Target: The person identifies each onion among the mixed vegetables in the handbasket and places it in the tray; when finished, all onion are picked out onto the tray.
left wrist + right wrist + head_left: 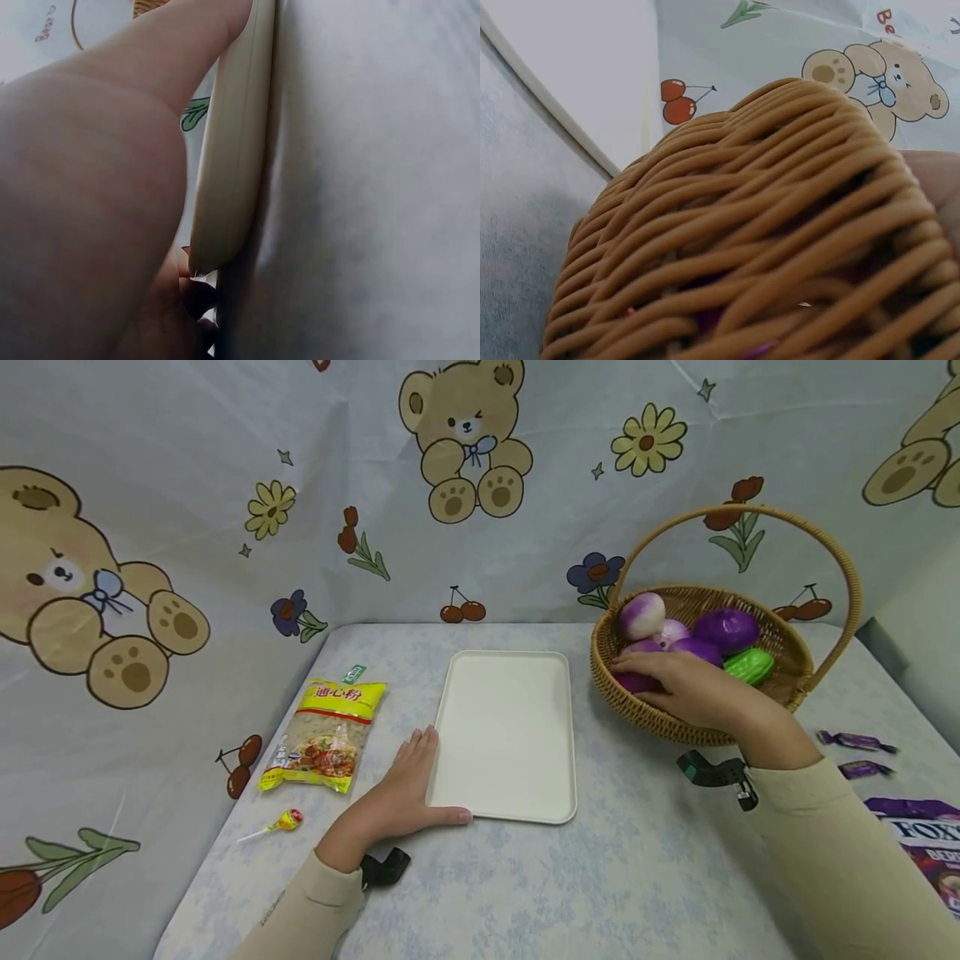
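pasta bag (326, 735) and a lollipop (281, 822) sit left on the bench (645, 860), wrapped candies (855, 742) off to the right. left hand (408, 785) lies flat with straight fingers against the tray (510, 735) edge. right hand (693, 689) reaches over the basket (795, 681) rim, fingers curled on a purple vegetable (633, 681) inside.

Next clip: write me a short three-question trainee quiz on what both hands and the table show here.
1. True or false: the left hand lies flat against the edge of the white tray.
2. The right hand reaches into what? A) wicker basket B) drawer C) pasta packet
3. Fill in: the small sweet lying nearest the left forearm is a ______.

Key: 1 true; 2 A; 3 lollipop.
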A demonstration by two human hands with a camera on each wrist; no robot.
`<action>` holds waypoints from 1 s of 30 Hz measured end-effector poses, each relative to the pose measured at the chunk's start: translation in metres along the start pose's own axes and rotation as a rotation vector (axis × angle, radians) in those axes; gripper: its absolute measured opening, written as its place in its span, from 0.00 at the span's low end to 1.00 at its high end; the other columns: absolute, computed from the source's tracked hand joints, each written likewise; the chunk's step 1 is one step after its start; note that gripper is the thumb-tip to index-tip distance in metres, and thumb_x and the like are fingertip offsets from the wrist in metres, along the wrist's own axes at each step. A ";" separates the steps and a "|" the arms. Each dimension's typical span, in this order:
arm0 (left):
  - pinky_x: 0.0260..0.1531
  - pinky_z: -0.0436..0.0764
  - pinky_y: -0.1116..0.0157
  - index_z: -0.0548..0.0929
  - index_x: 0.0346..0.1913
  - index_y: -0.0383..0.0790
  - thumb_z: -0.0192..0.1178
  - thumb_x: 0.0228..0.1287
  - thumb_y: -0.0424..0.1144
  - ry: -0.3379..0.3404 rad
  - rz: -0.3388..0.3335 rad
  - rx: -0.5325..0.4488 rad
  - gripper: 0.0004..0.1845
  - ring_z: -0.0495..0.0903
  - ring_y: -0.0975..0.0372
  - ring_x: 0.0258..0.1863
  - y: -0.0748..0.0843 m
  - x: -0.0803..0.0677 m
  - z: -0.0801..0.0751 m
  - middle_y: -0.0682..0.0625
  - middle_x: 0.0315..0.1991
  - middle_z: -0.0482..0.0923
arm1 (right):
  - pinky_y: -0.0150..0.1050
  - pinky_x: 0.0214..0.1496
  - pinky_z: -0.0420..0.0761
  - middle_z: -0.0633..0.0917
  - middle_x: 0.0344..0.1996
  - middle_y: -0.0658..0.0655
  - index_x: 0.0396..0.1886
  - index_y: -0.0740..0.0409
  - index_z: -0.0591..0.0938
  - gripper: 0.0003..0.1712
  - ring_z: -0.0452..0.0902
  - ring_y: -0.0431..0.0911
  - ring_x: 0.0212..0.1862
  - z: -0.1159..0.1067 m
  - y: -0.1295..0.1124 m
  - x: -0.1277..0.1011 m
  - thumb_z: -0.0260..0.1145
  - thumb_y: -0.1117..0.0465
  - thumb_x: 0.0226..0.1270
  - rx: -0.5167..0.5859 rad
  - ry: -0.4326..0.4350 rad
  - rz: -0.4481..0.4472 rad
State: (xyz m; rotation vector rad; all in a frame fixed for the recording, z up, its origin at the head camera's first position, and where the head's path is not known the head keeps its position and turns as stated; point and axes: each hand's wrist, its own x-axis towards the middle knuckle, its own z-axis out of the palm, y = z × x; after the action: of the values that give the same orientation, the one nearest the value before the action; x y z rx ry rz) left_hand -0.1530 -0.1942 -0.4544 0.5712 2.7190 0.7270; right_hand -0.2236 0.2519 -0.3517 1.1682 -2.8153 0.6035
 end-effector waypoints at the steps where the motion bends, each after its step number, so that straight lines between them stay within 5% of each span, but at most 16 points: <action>1: 0.79 0.36 0.51 0.36 0.84 0.33 0.68 0.52 0.79 0.000 0.000 -0.002 0.77 0.29 0.51 0.83 0.000 0.000 0.001 0.41 0.85 0.33 | 0.62 0.65 0.76 0.82 0.63 0.65 0.65 0.62 0.83 0.26 0.77 0.62 0.65 0.001 0.001 0.000 0.72 0.75 0.68 0.002 0.013 -0.006; 7: 0.78 0.34 0.53 0.36 0.85 0.35 0.66 0.51 0.81 -0.011 -0.015 -0.002 0.77 0.28 0.54 0.83 -0.001 0.000 0.004 0.43 0.85 0.32 | 0.61 0.63 0.78 0.83 0.63 0.63 0.63 0.61 0.85 0.25 0.78 0.60 0.65 0.003 0.001 -0.004 0.75 0.73 0.66 -0.009 0.084 -0.005; 17: 0.79 0.35 0.53 0.35 0.85 0.36 0.64 0.50 0.83 -0.011 -0.012 0.010 0.78 0.28 0.55 0.82 -0.002 0.000 0.003 0.44 0.85 0.31 | 0.66 0.56 0.80 0.82 0.65 0.61 0.69 0.54 0.83 0.31 0.81 0.64 0.60 -0.010 -0.008 -0.023 0.78 0.68 0.66 0.008 0.288 0.174; 26: 0.79 0.37 0.52 0.36 0.85 0.35 0.63 0.51 0.83 -0.007 -0.014 0.030 0.77 0.29 0.53 0.83 -0.001 0.000 0.001 0.43 0.85 0.32 | 0.69 0.50 0.82 0.80 0.68 0.61 0.72 0.51 0.81 0.37 0.79 0.70 0.62 -0.026 -0.032 -0.029 0.80 0.67 0.63 -0.014 0.403 0.179; 30: 0.79 0.37 0.52 0.36 0.85 0.35 0.63 0.50 0.83 -0.005 -0.020 0.038 0.78 0.29 0.54 0.83 -0.002 0.001 0.001 0.43 0.85 0.32 | 0.52 0.58 0.83 0.82 0.66 0.58 0.71 0.51 0.82 0.38 0.81 0.64 0.62 -0.026 -0.050 -0.024 0.82 0.68 0.60 -0.023 0.422 0.118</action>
State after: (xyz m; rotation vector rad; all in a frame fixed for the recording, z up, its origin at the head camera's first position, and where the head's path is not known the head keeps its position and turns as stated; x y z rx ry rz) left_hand -0.1538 -0.1947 -0.4561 0.5526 2.7350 0.6696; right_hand -0.1751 0.2457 -0.3151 0.7627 -2.5301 0.7246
